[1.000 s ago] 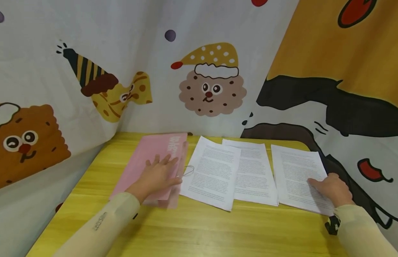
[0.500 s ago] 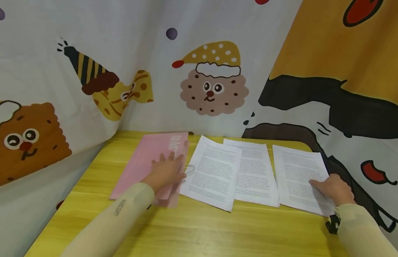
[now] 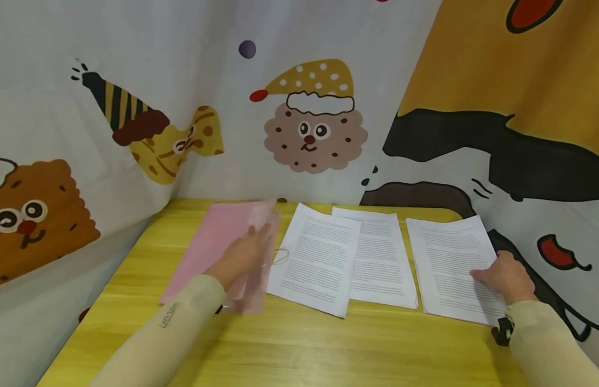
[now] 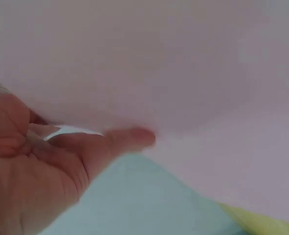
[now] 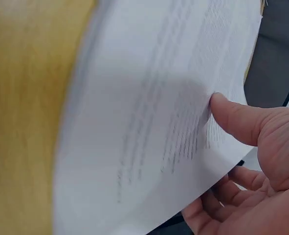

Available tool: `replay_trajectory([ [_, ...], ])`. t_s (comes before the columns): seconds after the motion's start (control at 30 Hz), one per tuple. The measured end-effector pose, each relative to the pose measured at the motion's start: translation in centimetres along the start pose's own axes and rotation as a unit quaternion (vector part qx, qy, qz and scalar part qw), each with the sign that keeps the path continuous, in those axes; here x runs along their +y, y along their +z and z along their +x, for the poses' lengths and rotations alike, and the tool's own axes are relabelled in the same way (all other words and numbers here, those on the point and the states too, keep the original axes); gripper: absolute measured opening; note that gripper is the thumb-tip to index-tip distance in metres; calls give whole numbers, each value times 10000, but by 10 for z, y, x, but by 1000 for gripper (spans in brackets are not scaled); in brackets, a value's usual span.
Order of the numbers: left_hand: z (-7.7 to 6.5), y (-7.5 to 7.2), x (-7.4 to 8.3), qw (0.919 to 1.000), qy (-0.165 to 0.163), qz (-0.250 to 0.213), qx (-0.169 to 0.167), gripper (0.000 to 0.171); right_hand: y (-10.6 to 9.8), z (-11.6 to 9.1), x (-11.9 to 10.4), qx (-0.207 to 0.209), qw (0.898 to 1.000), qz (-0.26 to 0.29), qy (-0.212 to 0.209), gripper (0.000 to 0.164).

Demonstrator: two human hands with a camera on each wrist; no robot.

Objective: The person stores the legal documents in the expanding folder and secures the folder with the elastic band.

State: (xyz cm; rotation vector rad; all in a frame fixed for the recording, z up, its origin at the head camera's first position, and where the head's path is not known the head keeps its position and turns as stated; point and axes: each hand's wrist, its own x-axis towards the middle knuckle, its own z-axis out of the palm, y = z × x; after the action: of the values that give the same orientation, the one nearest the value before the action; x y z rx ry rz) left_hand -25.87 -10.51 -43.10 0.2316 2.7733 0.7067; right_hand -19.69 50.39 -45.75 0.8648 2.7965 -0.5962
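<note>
A pink file folder lies at the left of the table, with a translucent flap along its right side. My left hand pinches the folder's cover near that side; in the left wrist view the thumb is at the edge of the pink sheet, and the other fingers are mostly hidden. At the right, my right hand grips the edge of a stack of printed paper. Its thumb presses on the top sheet, while the other fingers curl by the edge below.
Between the hands lie a left stack of printed sheets and another paper stack, partly overlapped by it. A thin cord loop sticks out beside the folder. A cartoon-printed curtain hangs behind the yellow wooden table.
My left hand's spread fingers have drawn in, and it now pinches the folder's cover. The right stack has shifted slightly, with its upper right corner raised. My right hand stays at its edge.
</note>
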Motion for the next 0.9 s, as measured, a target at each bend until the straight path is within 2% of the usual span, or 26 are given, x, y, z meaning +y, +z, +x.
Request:
replay_trajectory([
  [0.07, -4, -9, -8, 9988, 379, -178, 272, 65, -4, -1, 0, 6, 10000, 43, -55, 114],
  [0.1, -7, -14, -13, 9966, 699, -52, 434, 70, -6, -1, 0, -13, 9999, 84, -115, 116],
  [0.17, -12, -24, -23, 9926, 968, -283, 676, 66, -11, -2, -1, -63, 9995, 123, -284, 120],
  [0.23, -17, -32, -32, 9891, 1120, -597, 753, 60, -16, -2, -3, -149, 9989, 161, -421, 123],
  [0.33, -26, -42, -44, 9850, 1097, -1033, 846, 53, -20, 1, -7, -270, 9981, 143, -531, 128],
  [0.43, -33, -46, -51, 9820, 1124, -1181, 956, 51, -19, 5, -9, -369, 9983, 23, -450, 131],
  [0.5, -36, -46, -54, 9814, 1155, -1233, 910, 50, -16, 7, -6, -434, 9983, -74, -380, 129],
  [0.7, -37, -43, -51, 9810, 1265, -1327, 639, 50, -14, 3, 14, -316, 9990, -286, -127, 115],
  [0.9, -33, -46, -46, 9835, 1164, -1296, 491, 53, -17, -2, 34, -93, 9990, -278, -330, 110],
])
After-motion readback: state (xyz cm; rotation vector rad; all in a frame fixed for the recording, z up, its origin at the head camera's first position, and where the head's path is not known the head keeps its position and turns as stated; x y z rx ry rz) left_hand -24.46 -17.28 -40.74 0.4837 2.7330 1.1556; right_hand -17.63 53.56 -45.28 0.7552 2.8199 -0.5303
